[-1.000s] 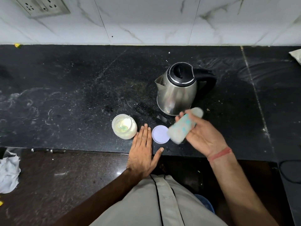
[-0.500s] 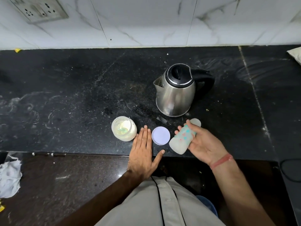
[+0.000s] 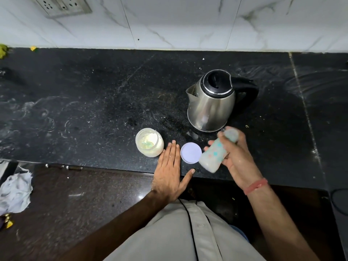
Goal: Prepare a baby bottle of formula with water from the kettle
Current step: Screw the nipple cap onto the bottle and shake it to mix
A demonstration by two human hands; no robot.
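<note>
My right hand (image 3: 238, 160) grips a capped baby bottle (image 3: 214, 152) with coloured dots, tilted and blurred, its base toward me, just above the counter's front edge. My left hand (image 3: 169, 174) lies flat, fingers together, on the black counter (image 3: 94, 102) between an open jar of pale formula powder (image 3: 149, 142) and the jar's white lid (image 3: 191, 153). A steel kettle (image 3: 211, 103) with a black lid and handle stands behind the bottle, spout pointing left.
A white marble wall with a socket plate (image 3: 62, 4) runs along the back. A crumpled white cloth (image 3: 15, 191) lies on the lower dark surface at left. A black cable (image 3: 339, 202) curls at the right edge.
The bottle in my right hand went down and came back up, blurred with motion. My left hand stayed flat on the counter. The view shifted slightly.
</note>
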